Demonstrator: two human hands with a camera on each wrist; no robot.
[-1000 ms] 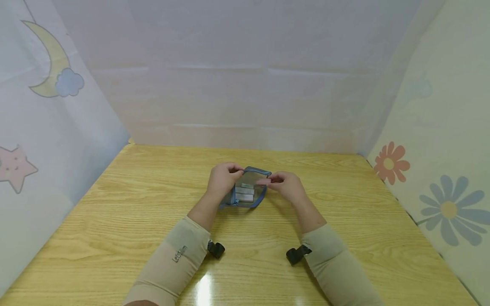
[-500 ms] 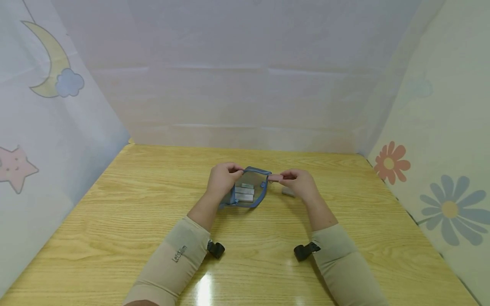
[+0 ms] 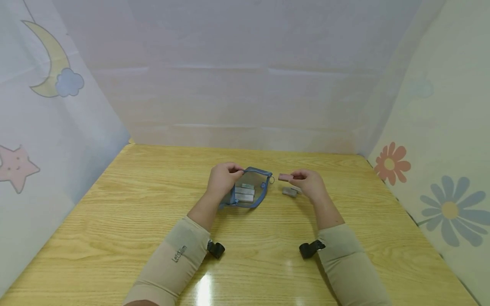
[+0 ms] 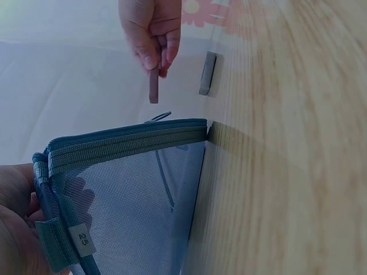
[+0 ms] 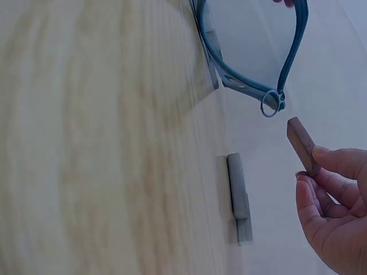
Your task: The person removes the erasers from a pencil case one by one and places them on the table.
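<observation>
Standing open in the middle of the table is a blue mesh zip pouch (image 3: pixel 258 171), its small metal ring (image 5: pixel 270 103) hanging at the right corner. My left hand (image 3: pixel 223 178) pinches the pouch's upper edge. Several pale grey blocks (image 3: pixel 245 198) lie inside. To the right of the pouch, my right hand (image 3: pixel 311 185) holds a small pinkish-brown rectangular block (image 3: pixel 285 177) by one end, between thumb and fingers, raised over the table. Below that hand, a grey block (image 3: pixel 289 192) lies on the wood with another (image 5: pixel 245 223) against it, partly covered by the hand in the head view.
The wood-grain table (image 3: pixel 245 263) meets a pale cloth wall (image 3: pixel 245 106) at the back. Printed cloth walls with flowers (image 3: pixel 449 210) and a moon (image 3: pixel 53 59) enclose the sides. A black wrist camera (image 3: pixel 216 250) sits on each forearm.
My right hand has drawn the pinkish-brown block out of the pouch and moved right with it, uncovering the ring and a grey block on the table. The left hand stays put.
</observation>
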